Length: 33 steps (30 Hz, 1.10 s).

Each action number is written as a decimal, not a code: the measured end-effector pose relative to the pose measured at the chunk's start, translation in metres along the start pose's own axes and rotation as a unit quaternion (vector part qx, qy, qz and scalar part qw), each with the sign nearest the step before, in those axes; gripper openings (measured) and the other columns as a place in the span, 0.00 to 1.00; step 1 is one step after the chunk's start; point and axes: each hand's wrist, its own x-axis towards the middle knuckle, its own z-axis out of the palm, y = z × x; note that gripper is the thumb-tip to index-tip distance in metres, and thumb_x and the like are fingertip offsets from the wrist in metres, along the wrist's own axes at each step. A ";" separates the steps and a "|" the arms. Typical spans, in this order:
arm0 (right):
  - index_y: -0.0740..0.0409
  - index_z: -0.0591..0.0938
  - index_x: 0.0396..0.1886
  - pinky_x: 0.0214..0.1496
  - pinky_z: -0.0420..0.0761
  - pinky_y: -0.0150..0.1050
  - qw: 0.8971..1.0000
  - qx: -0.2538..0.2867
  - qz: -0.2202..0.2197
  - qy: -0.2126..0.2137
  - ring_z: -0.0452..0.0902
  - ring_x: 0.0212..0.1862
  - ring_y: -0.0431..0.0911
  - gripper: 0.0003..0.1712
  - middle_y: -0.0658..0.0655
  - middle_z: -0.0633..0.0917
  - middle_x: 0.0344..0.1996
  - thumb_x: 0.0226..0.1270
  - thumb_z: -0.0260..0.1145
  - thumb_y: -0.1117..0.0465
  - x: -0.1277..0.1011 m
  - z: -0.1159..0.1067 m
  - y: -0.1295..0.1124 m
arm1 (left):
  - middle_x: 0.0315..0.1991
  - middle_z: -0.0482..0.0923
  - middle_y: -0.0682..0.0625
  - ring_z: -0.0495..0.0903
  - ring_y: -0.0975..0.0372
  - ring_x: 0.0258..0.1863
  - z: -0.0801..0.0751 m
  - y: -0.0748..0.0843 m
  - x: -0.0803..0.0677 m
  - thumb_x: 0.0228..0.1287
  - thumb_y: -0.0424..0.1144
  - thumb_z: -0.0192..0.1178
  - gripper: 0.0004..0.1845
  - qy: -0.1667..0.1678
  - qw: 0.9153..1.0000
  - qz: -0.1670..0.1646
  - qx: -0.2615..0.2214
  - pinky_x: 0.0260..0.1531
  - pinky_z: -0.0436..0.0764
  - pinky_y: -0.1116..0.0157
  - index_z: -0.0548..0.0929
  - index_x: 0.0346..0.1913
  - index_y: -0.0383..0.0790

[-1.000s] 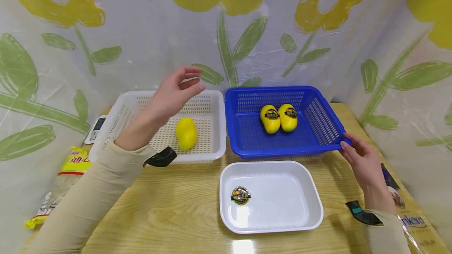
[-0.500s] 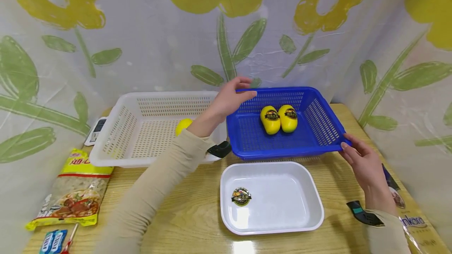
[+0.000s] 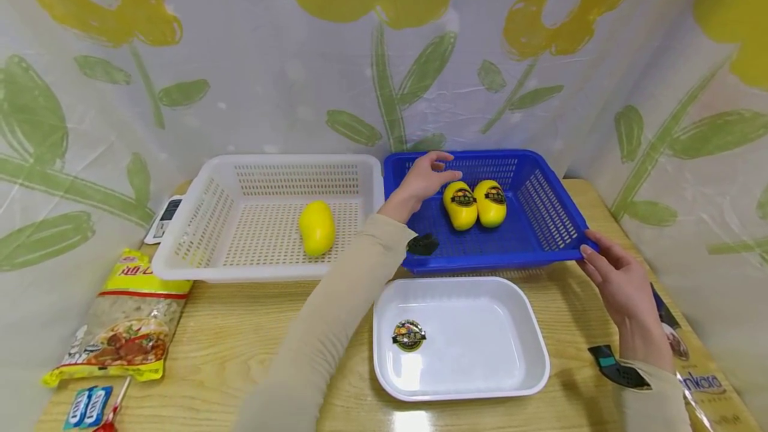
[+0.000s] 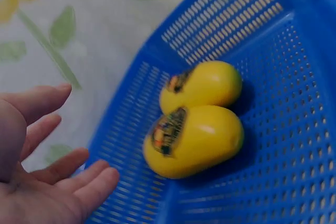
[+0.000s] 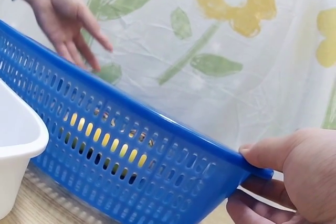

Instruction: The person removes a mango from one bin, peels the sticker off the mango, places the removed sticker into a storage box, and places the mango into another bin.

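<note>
Left arm, in a beige sleeve, is extended forward and across — the forearm crosses the near-left corner of the blue basket (image 3: 543, 202). Left hand (image 3: 422, 179) hovers inside the basket above its floor, palm down, fingers spread and nearly straight, holding nothing; a dark band sits on the wrist. Right hand (image 3: 621, 282) is at the basket's near-right corner — thumb on top of the rim, fingers curled beneath it, pinching the edge. Right wrist also carries a dark band.
</note>
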 end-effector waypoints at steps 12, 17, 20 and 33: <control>0.64 0.61 0.74 0.46 0.80 0.28 0.999 0.035 -0.015 -0.006 0.83 0.43 0.34 0.41 0.49 0.75 0.50 0.65 0.68 0.61 -0.004 -0.002 0.000 | 0.70 0.64 0.41 0.64 0.49 0.67 0.030 -0.027 0.017 0.66 0.37 0.64 0.22 -0.037 0.997 -0.061 -0.004 0.66 0.65 0.49 0.78 0.62 0.42; 0.61 0.65 0.72 0.47 0.80 0.29 0.999 0.049 -0.020 -0.007 0.83 0.44 0.35 0.38 0.50 0.76 0.50 0.65 0.68 0.62 -0.003 -0.002 0.000 | 0.68 0.66 0.42 0.68 0.49 0.65 0.036 -0.026 0.019 0.64 0.34 0.65 0.21 -0.045 0.997 -0.057 0.020 0.65 0.67 0.51 0.79 0.61 0.39; 0.59 0.70 0.70 0.47 0.80 0.29 0.998 0.054 -0.023 -0.004 0.83 0.44 0.35 0.35 0.50 0.76 0.50 0.63 0.69 0.63 -0.003 -0.002 0.000 | 0.67 0.68 0.43 0.69 0.49 0.64 0.039 -0.027 0.020 0.64 0.33 0.66 0.22 -0.043 0.997 -0.066 0.025 0.64 0.69 0.53 0.79 0.61 0.39; 0.60 0.67 0.72 0.49 0.79 0.31 0.998 0.055 -0.014 -0.006 0.83 0.44 0.36 0.38 0.51 0.75 0.51 0.64 0.69 0.63 -0.002 0.001 0.001 | 0.67 0.69 0.43 0.69 0.50 0.64 0.041 -0.036 0.028 0.63 0.31 0.65 0.20 -0.040 0.995 -0.087 0.036 0.61 0.72 0.56 0.81 0.59 0.39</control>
